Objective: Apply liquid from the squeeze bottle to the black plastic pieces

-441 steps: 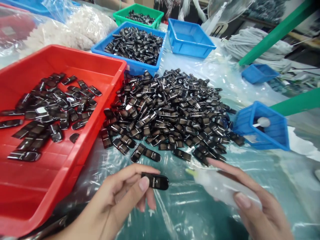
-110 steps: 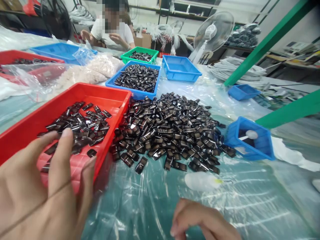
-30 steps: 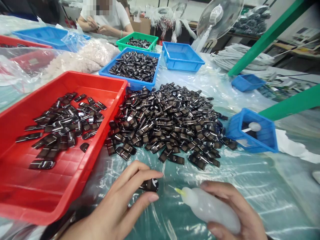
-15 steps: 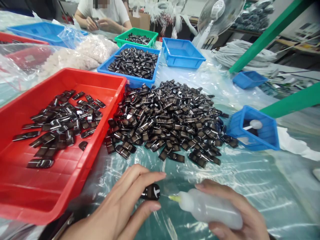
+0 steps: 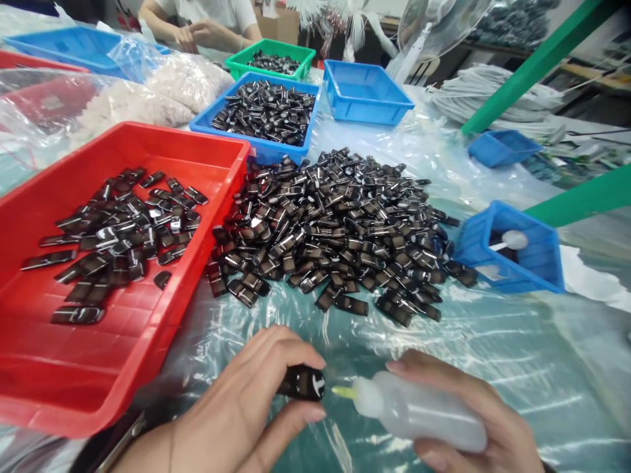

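My left hand holds a small glossy black plastic piece between thumb and fingers, its rounded end with a pale mark facing right. In my right hand is a translucent white squeeze bottle, lying nearly level. Its yellow-green needle tip points left at the piece, with a small gap visible between them. Beyond both hands spreads a large heap of similar black pieces on the plastic-covered table.
A red tray with several black pieces stands at left. Behind the heap are a filled blue bin, a green bin and another blue bin. A small blue box holds a white spoon. A co-worker's hands show at the back.
The black piece now shows more of its length and sits slightly further right, and my left index finger has curled down onto it. The bottle has barely moved. The camera view has shifted a little.
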### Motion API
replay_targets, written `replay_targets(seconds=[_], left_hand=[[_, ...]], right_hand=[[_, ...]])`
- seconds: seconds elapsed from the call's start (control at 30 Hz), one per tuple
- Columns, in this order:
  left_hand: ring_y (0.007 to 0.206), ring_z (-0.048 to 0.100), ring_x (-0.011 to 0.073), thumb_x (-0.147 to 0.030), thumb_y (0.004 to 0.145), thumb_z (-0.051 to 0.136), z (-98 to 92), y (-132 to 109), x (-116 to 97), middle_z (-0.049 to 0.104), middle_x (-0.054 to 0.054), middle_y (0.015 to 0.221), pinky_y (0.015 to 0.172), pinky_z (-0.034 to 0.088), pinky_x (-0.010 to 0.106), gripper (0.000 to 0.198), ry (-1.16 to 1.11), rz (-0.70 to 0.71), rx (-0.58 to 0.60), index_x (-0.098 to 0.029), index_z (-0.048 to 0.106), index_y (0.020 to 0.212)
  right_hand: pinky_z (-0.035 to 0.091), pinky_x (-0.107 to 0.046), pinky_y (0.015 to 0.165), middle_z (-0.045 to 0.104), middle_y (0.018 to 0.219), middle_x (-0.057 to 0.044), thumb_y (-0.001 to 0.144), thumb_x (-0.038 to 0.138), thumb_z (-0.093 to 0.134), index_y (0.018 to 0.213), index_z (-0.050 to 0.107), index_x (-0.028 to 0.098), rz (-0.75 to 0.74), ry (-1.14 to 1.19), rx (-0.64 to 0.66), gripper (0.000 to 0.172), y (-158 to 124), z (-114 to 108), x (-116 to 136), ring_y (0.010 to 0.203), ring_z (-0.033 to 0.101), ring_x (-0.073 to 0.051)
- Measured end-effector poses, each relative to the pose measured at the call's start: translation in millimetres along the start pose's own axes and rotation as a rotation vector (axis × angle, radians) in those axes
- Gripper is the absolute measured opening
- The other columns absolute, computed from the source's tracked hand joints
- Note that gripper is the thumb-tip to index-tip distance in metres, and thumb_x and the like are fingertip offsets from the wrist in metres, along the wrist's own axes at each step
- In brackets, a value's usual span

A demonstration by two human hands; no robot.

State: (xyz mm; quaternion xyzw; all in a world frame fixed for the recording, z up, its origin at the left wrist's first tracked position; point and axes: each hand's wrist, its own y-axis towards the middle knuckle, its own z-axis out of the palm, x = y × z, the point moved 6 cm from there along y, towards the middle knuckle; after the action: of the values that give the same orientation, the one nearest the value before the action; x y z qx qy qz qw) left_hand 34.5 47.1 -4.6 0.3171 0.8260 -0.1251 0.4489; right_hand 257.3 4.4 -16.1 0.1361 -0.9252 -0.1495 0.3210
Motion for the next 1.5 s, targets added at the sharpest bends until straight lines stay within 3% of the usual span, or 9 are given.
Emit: replay_targets(seconds=[0.27, 0.6, 1.23, 1.5], left_hand=[[0.099, 0.058, 0.0111, -0.026, 0.098, 0.05, 5.6, -1.5, -1.6, 0.057, -0.002, 0.106, 0.091, 0.045, 0.017, 0.019, 0.016, 0.016, 0.063, -0.026, 0.042, 0.115], [0.097, 0.058, 0.012, -0.026, 0.098, 0.05, 5.5, -1.0, -2.3, 0.058, -0.001, 0.105, 0.089, 0.046, 0.019, 0.017, 0.039, 0.023, 0.069, -0.024, 0.043, 0.114], [0.095, 0.059, 0.0119, -0.025, 0.097, 0.052, 6.6, -0.4, 1.0, 0.058, -0.002, 0.104, 0.085, 0.048, 0.02, 0.02, -0.004, 0.018, 0.051, -0.026, 0.043, 0.114], [0.093, 0.06, 0.0128, -0.022, 0.094, 0.056, 4.9, -0.2, 0.7, 0.06, -0.002, 0.102, 0.085, 0.049, 0.021, 0.021, -0.025, -0.015, 0.044, -0.026, 0.045, 0.113]], right_hand=[[0.061, -0.022, 0.069, 0.076, 0.09, -0.001, 0.082, 0.064, 0.056, 0.108, 0.068, 0.035, -0.047, 0.098, 0.081, 0.041, 13.2, 1.4, 8.2, 0.079, 0.075, -0.018], [0.058, -0.018, 0.055, 0.072, 0.084, 0.004, 0.083, 0.054, 0.062, 0.122, 0.059, 0.041, -0.021, 0.289, 0.243, 0.041, 24.1, 8.0, 12.2, 0.072, 0.072, -0.016], [0.06, -0.022, 0.046, 0.075, 0.076, 0.005, 0.082, 0.059, 0.059, 0.112, 0.063, 0.045, -0.014, 0.239, 0.156, 0.033, 30.4, 3.6, 16.5, 0.061, 0.074, -0.018], [0.063, -0.032, 0.055, 0.076, 0.078, 0.001, 0.07, 0.044, 0.078, 0.099, 0.074, 0.042, 0.019, 0.086, 0.086, 0.029, 38.2, 9.0, 21.8, 0.073, 0.074, -0.026]])
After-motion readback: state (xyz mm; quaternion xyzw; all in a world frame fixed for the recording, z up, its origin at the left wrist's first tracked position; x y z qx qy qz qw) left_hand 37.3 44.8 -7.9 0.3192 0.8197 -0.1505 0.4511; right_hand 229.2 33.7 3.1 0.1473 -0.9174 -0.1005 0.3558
